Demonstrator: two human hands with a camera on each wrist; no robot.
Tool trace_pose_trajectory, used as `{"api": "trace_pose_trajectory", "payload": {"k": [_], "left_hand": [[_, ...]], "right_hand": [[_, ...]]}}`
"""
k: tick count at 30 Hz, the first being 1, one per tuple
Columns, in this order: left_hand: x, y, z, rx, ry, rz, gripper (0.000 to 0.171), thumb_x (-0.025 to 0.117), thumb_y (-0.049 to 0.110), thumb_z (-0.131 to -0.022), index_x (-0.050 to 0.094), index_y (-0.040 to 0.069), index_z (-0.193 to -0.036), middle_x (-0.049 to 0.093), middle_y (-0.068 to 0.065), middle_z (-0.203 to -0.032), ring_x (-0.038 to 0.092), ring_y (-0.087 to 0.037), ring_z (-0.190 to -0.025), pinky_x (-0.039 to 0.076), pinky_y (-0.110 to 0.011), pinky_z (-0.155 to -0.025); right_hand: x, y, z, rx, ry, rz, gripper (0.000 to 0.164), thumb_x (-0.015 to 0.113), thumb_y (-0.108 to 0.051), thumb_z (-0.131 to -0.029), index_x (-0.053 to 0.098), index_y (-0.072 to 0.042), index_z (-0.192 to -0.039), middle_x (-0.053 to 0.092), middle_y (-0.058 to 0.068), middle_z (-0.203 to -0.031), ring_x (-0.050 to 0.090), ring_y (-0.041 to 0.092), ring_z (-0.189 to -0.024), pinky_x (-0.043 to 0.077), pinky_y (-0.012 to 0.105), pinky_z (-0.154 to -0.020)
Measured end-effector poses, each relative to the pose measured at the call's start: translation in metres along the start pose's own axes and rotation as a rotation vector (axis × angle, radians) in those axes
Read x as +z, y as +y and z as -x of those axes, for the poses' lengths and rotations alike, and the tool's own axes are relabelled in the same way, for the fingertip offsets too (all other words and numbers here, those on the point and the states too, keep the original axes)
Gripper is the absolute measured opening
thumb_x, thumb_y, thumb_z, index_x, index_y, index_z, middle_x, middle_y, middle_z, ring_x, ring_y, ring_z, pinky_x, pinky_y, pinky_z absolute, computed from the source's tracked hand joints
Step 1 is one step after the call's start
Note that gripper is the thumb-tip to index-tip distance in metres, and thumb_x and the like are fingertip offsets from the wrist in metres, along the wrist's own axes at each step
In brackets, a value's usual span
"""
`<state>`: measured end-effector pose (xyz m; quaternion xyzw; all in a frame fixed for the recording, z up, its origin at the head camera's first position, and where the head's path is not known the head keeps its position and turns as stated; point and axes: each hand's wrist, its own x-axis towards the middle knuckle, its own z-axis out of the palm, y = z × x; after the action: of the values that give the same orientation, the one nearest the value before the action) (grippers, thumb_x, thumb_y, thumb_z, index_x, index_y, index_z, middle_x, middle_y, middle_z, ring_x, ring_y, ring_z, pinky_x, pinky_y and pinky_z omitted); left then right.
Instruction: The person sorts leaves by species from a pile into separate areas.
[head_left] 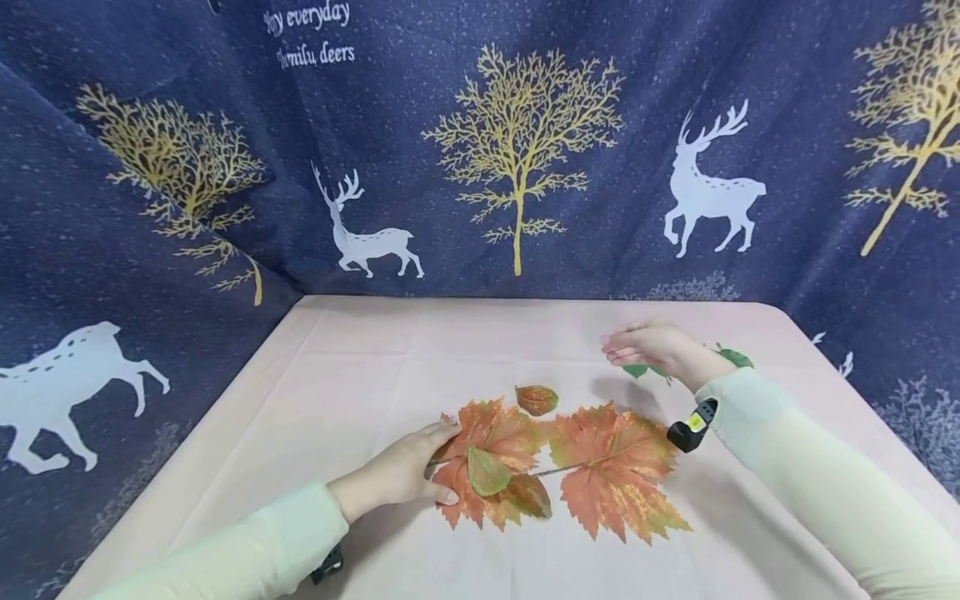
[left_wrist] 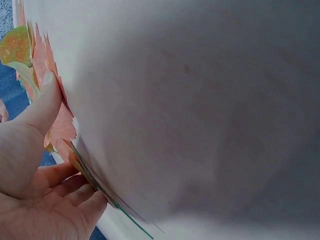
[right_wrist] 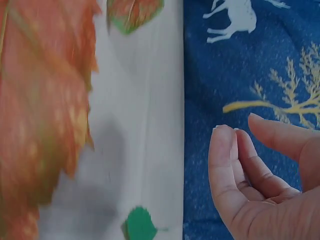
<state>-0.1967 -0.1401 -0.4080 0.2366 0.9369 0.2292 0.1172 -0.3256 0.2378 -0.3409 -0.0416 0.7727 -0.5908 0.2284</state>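
Note:
My left hand (head_left: 401, 471) rests spread at the left edge of an orange maple leaf (head_left: 510, 433), its thumb toward the near side. In the left wrist view, the thumb touches that leaf's edge and the other fingers lie by its stem (left_wrist: 132, 220). On this leaf sit a small light-green leaf (head_left: 487, 472) and an orange-brown oval leaf (head_left: 528, 496). A second orange maple leaf (head_left: 618, 471) lies to the right. Raised above the far right part of the table, my right hand (head_left: 660, 350) has loosely curled fingers and holds nothing. It partly hides green leaves (right_wrist: 141, 225).
A small orange leaf with green edges (head_left: 536, 400) lies behind the maple leaves. Another green leaf (head_left: 735, 357) is right of my right wrist. A pale cloth covers the table (head_left: 360, 375). The dark blue curtain (head_left: 465, 208), printed with deer and trees, hangs behind and beside it.

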Motion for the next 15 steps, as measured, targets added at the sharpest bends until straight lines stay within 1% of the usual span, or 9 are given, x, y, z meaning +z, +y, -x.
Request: {"api": "trace_pose_trajectory", "payload": {"k": [4,8,10,11,13,15], "left_hand": [[-0.001,-0.001,0.003,0.001,0.002,0.006,0.095,0.083,0.036,-0.072,0.037,-0.001,-0.147,0.034,-0.021,-0.154,0.032,-0.041,-0.141,0.031,-0.055,-0.114],[-0.001,-0.001,0.003,0.007,0.010,-0.008,0.095,0.083,0.035,-0.072,0.037,-0.002,-0.146,0.035,-0.022,-0.153,0.034,-0.041,-0.140,0.032,-0.055,-0.113],[-0.001,0.000,0.003,0.007,0.008,-0.018,0.094,0.082,0.035,-0.073,0.037,-0.003,-0.146,0.035,-0.021,-0.153,0.035,-0.040,-0.140,0.032,-0.054,-0.113],[-0.001,0.001,0.003,0.006,0.006,-0.017,0.094,0.082,0.035,-0.073,0.037,-0.003,-0.146,0.036,-0.022,-0.153,0.035,-0.041,-0.140,0.033,-0.054,-0.113],[-0.002,0.004,0.003,0.002,-0.002,-0.010,0.094,0.082,0.035,-0.073,0.037,-0.004,-0.146,0.035,-0.022,-0.153,0.034,-0.040,-0.140,0.032,-0.054,-0.114],[-0.003,0.007,0.003,-0.010,-0.009,0.005,0.094,0.083,0.034,-0.073,0.036,-0.004,-0.146,0.034,-0.022,-0.153,0.033,-0.041,-0.141,0.031,-0.054,-0.114]], "right_hand": [[0.013,-0.002,0.003,-0.027,-0.015,-0.009,0.051,0.053,-0.009,-0.099,0.035,0.019,-0.138,0.069,-0.001,-0.093,0.069,0.006,-0.083,0.056,0.027,-0.090],[0.024,-0.003,0.003,-0.040,-0.027,-0.013,0.048,0.052,-0.008,-0.099,0.039,0.018,-0.137,0.069,0.000,-0.099,0.068,0.005,-0.085,0.054,0.029,-0.094],[0.029,-0.003,0.003,-0.040,-0.029,-0.004,0.047,0.053,-0.008,-0.099,0.041,0.016,-0.137,0.069,0.005,-0.107,0.068,0.004,-0.086,0.053,0.029,-0.096],[0.032,-0.003,0.002,-0.040,-0.028,0.004,0.046,0.053,-0.008,-0.099,0.042,0.016,-0.136,0.068,0.010,-0.112,0.067,0.004,-0.087,0.053,0.029,-0.096],[0.037,-0.002,0.001,-0.045,-0.027,0.022,0.044,0.054,-0.008,-0.098,0.044,0.014,-0.136,0.062,0.020,-0.126,0.067,0.004,-0.088,0.052,0.030,-0.097],[0.043,-0.002,0.000,-0.051,-0.029,0.044,0.044,0.055,-0.009,-0.098,0.047,0.013,-0.135,0.052,0.025,-0.138,0.066,0.004,-0.089,0.052,0.032,-0.099]]}}
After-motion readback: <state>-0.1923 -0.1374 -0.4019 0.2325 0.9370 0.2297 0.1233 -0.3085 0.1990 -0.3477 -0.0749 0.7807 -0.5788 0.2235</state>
